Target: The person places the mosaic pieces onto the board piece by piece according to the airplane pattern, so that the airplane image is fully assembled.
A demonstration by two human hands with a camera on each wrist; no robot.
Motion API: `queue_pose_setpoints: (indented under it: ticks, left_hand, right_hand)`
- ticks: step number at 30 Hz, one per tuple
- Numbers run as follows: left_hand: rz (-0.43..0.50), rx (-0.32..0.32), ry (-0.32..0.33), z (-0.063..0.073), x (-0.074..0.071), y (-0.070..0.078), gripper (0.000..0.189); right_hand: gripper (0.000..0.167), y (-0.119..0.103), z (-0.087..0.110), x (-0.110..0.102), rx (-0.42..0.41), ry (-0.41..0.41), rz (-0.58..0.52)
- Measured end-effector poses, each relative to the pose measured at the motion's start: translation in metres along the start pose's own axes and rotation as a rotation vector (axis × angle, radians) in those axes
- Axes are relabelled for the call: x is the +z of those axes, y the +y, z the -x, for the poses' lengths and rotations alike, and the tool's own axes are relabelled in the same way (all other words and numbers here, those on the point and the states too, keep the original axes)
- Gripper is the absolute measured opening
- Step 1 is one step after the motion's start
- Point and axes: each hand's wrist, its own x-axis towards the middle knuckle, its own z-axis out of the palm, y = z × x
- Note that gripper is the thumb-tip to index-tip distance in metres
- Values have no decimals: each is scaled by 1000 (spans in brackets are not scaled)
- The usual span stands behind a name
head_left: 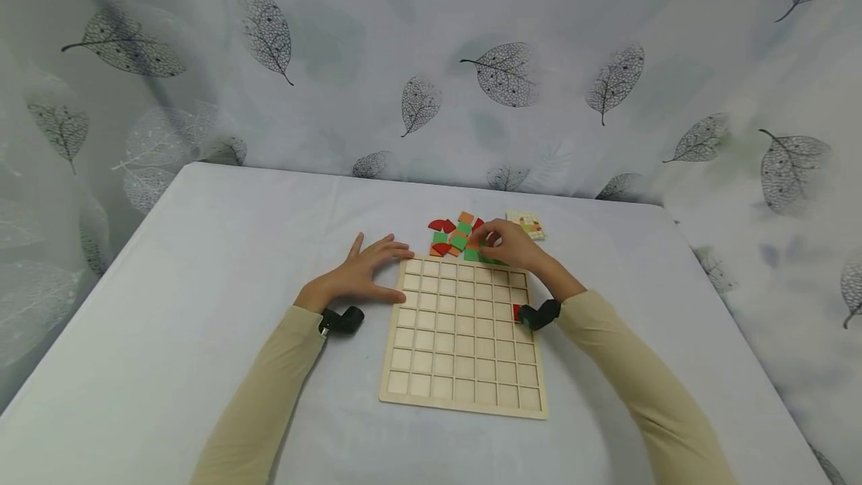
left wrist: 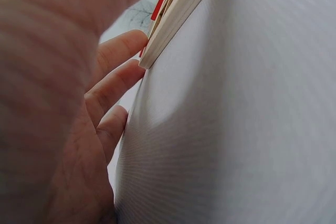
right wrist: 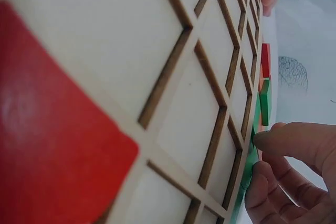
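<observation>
A square wooden grid board (head_left: 434,400) lies on the white table. My left hand (head_left: 360,272) is spread at its far left corner, the thumb on the left rim; in the left wrist view, fingertips (left wrist: 137,40) touch the board's edge. My right hand (head_left: 512,245) reaches past the far edge, its fingers bent over a pile of red, orange and green pieces. In the right wrist view, thumb and fingers are at a green piece (right wrist: 252,157); whether they pinch it is hidden. One red piece (head_left: 516,313) sits in a cell on the right side, partly behind the wrist camera.
A small patterned card (head_left: 532,224) lies beyond the right hand. Loose pieces, among them a red quarter-round one (head_left: 438,224) and a green square (head_left: 465,228), are heaped along the board's far edge. Leaf-print cloth (head_left: 431,58) hangs behind the table (head_left: 168,320).
</observation>
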Motion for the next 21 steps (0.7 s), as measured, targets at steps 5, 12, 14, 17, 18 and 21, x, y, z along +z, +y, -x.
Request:
queue_pose_setpoints:
  ticks: [5, 12, 14, 17, 18, 21]
  left_hand:
    - [3, -3, 0, 0, 0, -1, 76]
    - [-14, 3, 6, -1, 0, -1, 76]
    - [-25, 2, 5, -1, 1, -1, 76]
    - [-31, -1, 4, -2, 2, -2, 77]
    - [-34, 0, 6, -2, 2, -3, 76]
    - [-35, -1, 8, -2, 2, -3, 76]
  right_hand:
    - [21, 12, -4, 1, -60, -7, -25]
    - [24, -2, -4, 3, 23, 6, 64]
    - [24, -4, -4, 4, 35, 12, 89]
    - [23, -5, -4, 5, 47, 19, 100]
    - [23, -6, -4, 6, 50, 22, 100]
    - [22, -5, -4, 6, 43, 32, 105]
